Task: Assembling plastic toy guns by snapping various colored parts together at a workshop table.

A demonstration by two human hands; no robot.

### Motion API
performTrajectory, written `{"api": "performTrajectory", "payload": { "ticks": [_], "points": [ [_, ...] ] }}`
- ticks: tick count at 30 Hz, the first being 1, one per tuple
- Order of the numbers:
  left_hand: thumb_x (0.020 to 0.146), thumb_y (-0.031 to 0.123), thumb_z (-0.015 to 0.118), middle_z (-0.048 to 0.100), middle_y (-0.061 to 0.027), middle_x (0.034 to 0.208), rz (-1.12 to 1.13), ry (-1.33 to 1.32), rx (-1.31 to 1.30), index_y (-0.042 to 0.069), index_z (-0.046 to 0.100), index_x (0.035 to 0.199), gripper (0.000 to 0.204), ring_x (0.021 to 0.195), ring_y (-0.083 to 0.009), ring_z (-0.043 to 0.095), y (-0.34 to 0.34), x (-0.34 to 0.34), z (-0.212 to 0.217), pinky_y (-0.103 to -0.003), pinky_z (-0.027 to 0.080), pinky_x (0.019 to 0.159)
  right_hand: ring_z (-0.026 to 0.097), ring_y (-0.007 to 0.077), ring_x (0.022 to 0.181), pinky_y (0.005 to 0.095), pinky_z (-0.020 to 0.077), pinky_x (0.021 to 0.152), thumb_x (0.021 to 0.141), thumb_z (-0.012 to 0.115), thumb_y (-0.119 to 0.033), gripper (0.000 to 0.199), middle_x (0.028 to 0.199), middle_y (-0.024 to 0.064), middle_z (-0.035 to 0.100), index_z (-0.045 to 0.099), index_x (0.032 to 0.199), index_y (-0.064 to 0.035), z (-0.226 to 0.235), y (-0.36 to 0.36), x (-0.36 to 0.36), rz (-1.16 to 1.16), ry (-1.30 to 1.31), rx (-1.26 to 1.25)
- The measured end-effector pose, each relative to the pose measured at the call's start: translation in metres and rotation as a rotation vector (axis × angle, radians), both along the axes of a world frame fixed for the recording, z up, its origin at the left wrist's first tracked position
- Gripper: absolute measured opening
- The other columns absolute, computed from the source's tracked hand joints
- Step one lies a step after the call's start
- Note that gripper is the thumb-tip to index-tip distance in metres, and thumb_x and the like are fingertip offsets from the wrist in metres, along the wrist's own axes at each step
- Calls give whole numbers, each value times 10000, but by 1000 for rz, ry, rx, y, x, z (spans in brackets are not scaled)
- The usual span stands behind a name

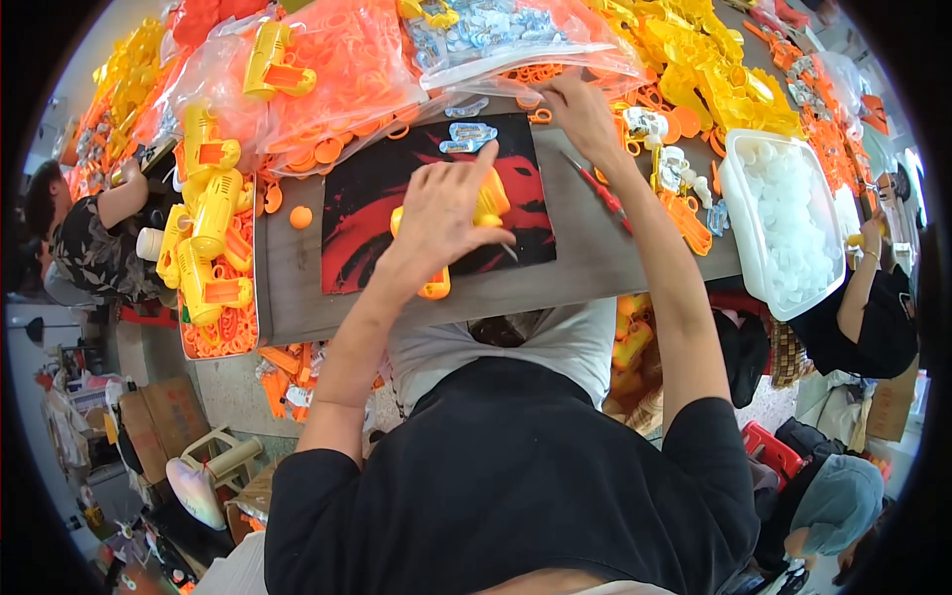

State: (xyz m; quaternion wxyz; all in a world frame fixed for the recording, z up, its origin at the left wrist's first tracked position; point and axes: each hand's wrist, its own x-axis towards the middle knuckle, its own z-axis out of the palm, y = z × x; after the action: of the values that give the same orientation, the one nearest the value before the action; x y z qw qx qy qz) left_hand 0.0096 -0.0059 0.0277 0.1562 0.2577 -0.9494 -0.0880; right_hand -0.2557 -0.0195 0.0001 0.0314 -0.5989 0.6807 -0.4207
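Note:
My left hand (444, 213) is over a yellow plastic toy body (491, 198) on the black mat with red print (357, 238). Its thumb and index finger are spread apart, and the palm hides much of the toy. Just beyond the index fingertip lie small clear-blue plastic parts (469, 137). My right hand (583, 117) reaches to the far side of the table, beside loose orange rings (540, 116) at the edge of the plastic bags. Its fingers are bent together; whatever they pinch is too small to make out. A red-handled screwdriver (607, 198) lies below my right wrist.
Clear bags of orange parts (337, 74) and blue parts (476, 42) line the far side. Yellow toy bodies (213, 213) are piled in a tray at left. A white tub (734, 188) of translucent pieces sits at right. Yellow shells (714, 69) heap behind it. Other people sit at both sides.

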Motion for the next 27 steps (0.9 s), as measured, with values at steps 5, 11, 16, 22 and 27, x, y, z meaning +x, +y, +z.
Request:
{"api": "performTrajectory", "payload": {
  "ticks": [5, 11, 16, 22, 27],
  "points": [
    [782, 384, 763, 463, -158, 1339, 147, 73, -49, 116, 405, 1462, 814, 1224, -335, 470, 22, 37, -6, -452, 381, 1045, 672, 370, 934, 469, 529, 822, 842, 612, -99, 197, 1023, 152, 688, 653, 1023, -31, -22, -71, -42, -134, 635, -99],
    [875, 269, 675, 460, -148, 1322, 134, 188, 187, 164, 444, 1439, 618, 1203, -342, 475, 20, 58, -30, -421, 477, 972, 637, 398, 992, 463, 504, 825, 855, 564, -64, 244, 1095, 204, 658, 615, 1089, -20, -19, -80, -52, -17, 527, 120],
    [877, 288, 671, 466, -148, 1312, 126, 212, 183, 152, 454, 1428, 608, 1182, -342, 483, 17, 52, -37, -427, 475, 968, 666, 335, 940, 405, 511, 795, 852, 614, -91, 218, 1012, 189, 687, 638, 1042, 12, 3, -40, -47, -7, 394, 108],
    [885, 280, 667, 478, -161, 1294, 121, 245, 177, 136, 452, 1421, 595, 1154, -352, 490, 17, 46, -39, -428, 464, 970, 594, 56, 783, 239, 490, 687, 928, 643, -164, 200, 837, 3, 653, 664, 1031, 6, 16, 28, 9, 399, -343, 380],
    [902, 205, 663, 488, -167, 1319, 89, 411, 431, 87, 493, 1387, 528, 1234, -339, 493, 21, 64, -39, -395, 430, 1020, 641, 186, 724, 306, 509, 686, 874, 669, -128, 144, 805, 95, 677, 689, 959, -14, -34, 45, 42, 194, 276, 123]
  ]
}}
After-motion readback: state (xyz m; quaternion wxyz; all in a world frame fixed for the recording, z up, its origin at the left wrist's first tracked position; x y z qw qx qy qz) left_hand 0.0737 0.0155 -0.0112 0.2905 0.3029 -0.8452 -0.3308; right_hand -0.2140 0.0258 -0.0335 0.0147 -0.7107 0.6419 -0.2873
